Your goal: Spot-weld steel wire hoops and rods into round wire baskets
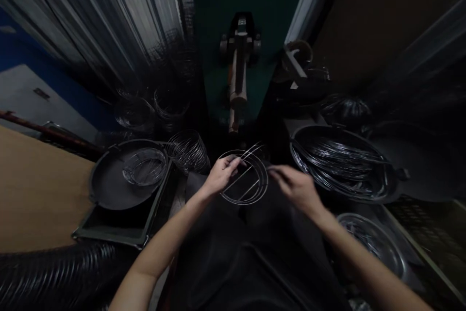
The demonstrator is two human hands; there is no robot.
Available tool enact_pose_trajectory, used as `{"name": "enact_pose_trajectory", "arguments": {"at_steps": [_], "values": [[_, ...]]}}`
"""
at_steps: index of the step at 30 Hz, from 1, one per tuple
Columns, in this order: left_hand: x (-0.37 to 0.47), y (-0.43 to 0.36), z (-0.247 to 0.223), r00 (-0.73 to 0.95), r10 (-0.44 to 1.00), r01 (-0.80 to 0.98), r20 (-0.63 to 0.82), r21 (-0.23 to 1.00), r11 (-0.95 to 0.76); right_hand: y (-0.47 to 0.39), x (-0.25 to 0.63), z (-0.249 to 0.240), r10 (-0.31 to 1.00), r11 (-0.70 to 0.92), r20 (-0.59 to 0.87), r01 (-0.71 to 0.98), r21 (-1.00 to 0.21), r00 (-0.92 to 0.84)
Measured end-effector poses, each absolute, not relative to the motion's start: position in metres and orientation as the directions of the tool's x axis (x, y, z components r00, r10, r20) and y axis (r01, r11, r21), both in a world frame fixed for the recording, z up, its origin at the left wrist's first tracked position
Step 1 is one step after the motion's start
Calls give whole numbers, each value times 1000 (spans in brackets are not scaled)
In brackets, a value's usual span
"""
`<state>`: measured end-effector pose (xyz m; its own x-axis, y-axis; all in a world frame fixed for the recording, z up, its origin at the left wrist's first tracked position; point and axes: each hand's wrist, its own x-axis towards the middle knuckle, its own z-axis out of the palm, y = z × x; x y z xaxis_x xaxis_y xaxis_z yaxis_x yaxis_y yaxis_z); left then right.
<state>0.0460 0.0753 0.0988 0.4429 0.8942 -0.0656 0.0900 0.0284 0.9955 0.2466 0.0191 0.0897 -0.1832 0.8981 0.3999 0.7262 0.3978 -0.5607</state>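
Note:
My left hand pinches a round wire frame at its upper left side. The frame is made of thin metal rings with straight wires across it. Two wire ends stick out past its far edge, close to my left fingertips. My right hand is just right of the frame, its fingers drawn together and slightly blurred. Whether it holds a small piece or touches the ring's edge cannot be made out. Below both hands lies a dark apron over my lap.
Ahead stands a green machine with a protruding rod-like electrode. At left, a black pan holds wire rings, beside a stack of wire rings. To the right are a basin of metal wires and a bowl of small pieces.

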Motion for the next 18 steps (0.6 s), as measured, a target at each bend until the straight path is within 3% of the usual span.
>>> {"name": "enact_pose_trajectory", "arguments": {"at_steps": [2,4,8,10,13,15,16,18], "values": [[36,68,112,461,887,187,-20,980,-75,32,277,105,880,383,452,781,-494,-146],[27,65,128,471,882,235,20,961,-148,45,294,119,886,410,413,774,-483,-212],[15,71,154,390,918,208,75,964,-167,53,292,146,906,413,338,716,-564,-256],[13,79,154,375,926,148,36,984,-98,46,285,154,918,391,314,694,-604,-244],[13,87,130,482,862,66,-154,988,140,30,281,141,964,266,193,708,-655,-183],[17,87,105,545,792,125,-276,961,248,19,283,118,986,157,66,726,-670,-152],[19,85,92,542,787,186,-294,956,229,15,284,105,989,119,18,734,-669,-144],[24,79,71,499,843,325,-199,945,31,10,284,83,990,111,4,753,-648,-143]]}}
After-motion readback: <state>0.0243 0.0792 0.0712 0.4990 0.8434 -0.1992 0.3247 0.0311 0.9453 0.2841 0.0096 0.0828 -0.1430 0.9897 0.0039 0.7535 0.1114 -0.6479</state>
